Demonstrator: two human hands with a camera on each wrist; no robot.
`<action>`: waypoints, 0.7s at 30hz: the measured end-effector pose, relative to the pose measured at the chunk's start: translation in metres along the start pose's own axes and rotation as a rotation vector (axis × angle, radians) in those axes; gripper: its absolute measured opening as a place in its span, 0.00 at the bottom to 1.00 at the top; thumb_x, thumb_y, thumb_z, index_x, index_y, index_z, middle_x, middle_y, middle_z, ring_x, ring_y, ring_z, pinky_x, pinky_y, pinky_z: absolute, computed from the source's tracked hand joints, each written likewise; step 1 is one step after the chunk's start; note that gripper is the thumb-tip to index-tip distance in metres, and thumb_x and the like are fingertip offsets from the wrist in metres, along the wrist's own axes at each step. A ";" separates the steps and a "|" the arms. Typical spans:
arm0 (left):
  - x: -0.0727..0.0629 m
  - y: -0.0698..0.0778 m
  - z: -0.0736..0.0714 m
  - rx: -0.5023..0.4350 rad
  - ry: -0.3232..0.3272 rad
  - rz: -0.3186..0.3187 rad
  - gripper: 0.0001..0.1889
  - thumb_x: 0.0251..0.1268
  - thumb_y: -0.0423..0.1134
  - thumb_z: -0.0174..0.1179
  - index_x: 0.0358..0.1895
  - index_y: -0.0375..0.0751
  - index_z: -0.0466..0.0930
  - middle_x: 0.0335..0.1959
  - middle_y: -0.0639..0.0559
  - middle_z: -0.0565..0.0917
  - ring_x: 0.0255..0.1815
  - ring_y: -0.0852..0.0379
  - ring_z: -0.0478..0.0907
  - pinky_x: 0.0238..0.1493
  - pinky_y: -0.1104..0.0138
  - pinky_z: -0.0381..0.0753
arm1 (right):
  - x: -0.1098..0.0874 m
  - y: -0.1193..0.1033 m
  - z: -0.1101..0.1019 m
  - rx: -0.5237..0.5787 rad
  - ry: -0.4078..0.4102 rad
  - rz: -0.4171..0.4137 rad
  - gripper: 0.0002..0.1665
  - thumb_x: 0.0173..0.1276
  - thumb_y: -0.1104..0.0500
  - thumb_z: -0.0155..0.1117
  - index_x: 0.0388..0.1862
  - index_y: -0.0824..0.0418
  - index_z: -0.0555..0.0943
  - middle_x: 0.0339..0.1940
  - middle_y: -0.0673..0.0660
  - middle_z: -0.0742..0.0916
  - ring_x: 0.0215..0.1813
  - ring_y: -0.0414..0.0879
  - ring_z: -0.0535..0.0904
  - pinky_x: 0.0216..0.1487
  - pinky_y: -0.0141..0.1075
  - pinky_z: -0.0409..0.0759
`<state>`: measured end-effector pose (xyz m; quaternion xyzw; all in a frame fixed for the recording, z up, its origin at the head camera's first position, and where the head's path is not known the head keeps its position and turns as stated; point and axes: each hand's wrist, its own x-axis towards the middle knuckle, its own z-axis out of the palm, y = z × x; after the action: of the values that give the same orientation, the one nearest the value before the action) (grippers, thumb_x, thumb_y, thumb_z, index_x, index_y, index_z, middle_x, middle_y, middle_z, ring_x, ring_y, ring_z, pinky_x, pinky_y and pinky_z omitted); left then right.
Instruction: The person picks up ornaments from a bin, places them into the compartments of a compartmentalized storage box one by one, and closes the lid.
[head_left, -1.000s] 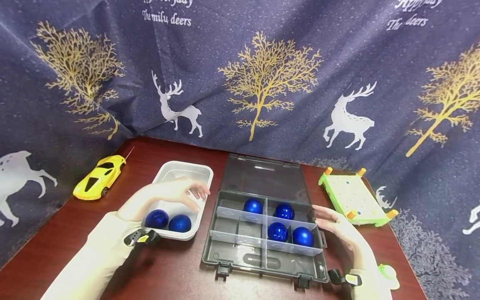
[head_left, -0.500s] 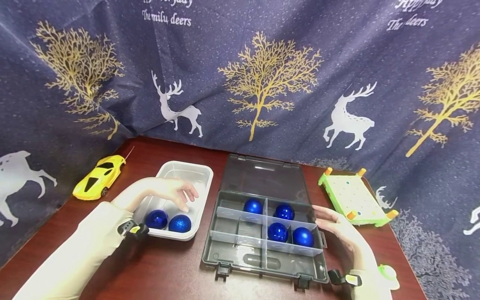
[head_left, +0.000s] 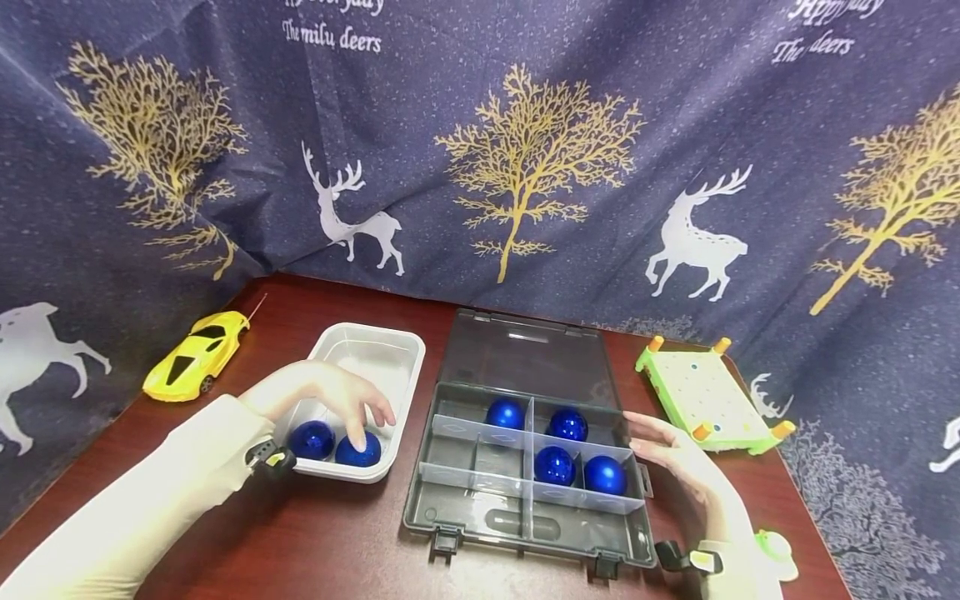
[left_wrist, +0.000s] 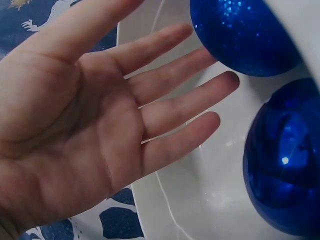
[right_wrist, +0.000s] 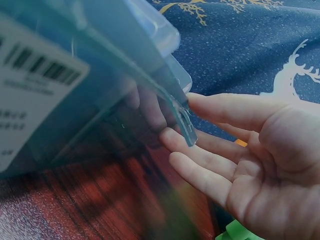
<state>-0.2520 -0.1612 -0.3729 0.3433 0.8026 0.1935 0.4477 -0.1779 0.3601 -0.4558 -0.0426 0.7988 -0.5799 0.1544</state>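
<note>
A white plastic tray (head_left: 407, 367) holds two blue balls at its near end, one glossy (head_left: 311, 440) and one glittery (head_left: 358, 457). Over it my left hand (head_left: 337, 396) reaches down, its thumb overlapping the top of the glittery ball in the head view. In the left wrist view its fingers are spread and nearly straight, tips beside the glittery ball (left_wrist: 245, 37). To the right lies a dark see-through divider box (head_left: 468, 517), lid laid back, with several blue balls (head_left: 555, 466) in its compartments. My right hand (head_left: 682, 458) touches the box's right side with extended fingers.
A yellow toy car (head_left: 198, 354) stands at the far left of the brown table (head_left: 330, 550). An upturned green and white toy with orange pegs (head_left: 705, 396) lies right of the box. Behind hangs a patterned blue cloth (head_left: 435, 75). A small green-white item (head_left: 777, 550) sits by the right wrist.
My left hand has drawn back from the tray's right side, moving left and then down to the glittery ball. The right hand stays at the box.
</note>
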 end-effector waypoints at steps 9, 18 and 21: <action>0.001 0.002 0.002 0.098 -0.054 -0.019 0.33 0.50 0.34 0.72 0.62 0.34 0.73 0.60 0.38 0.78 0.58 0.43 0.78 0.63 0.57 0.73 | 0.001 -0.001 -0.002 0.023 -0.021 -0.026 0.32 0.73 0.62 0.56 0.72 0.70 0.62 0.66 0.66 0.77 0.56 0.38 0.82 0.55 0.27 0.76; 0.005 0.001 0.004 0.178 -0.089 -0.008 0.32 0.50 0.34 0.72 0.62 0.34 0.75 0.59 0.40 0.80 0.58 0.46 0.78 0.63 0.60 0.72 | 0.000 -0.003 0.000 -0.003 -0.009 -0.017 0.33 0.72 0.61 0.57 0.72 0.70 0.62 0.69 0.75 0.71 0.56 0.33 0.79 0.54 0.26 0.75; 0.004 0.001 0.005 0.216 -0.086 -0.008 0.31 0.50 0.35 0.72 0.61 0.35 0.76 0.59 0.42 0.80 0.59 0.48 0.77 0.63 0.61 0.72 | 0.000 -0.002 0.000 0.019 -0.011 0.005 0.33 0.72 0.60 0.57 0.73 0.68 0.62 0.69 0.69 0.74 0.57 0.34 0.79 0.55 0.27 0.75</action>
<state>-0.2492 -0.1577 -0.3778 0.3943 0.8003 0.0891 0.4429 -0.1785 0.3595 -0.4541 -0.0421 0.7927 -0.5866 0.1606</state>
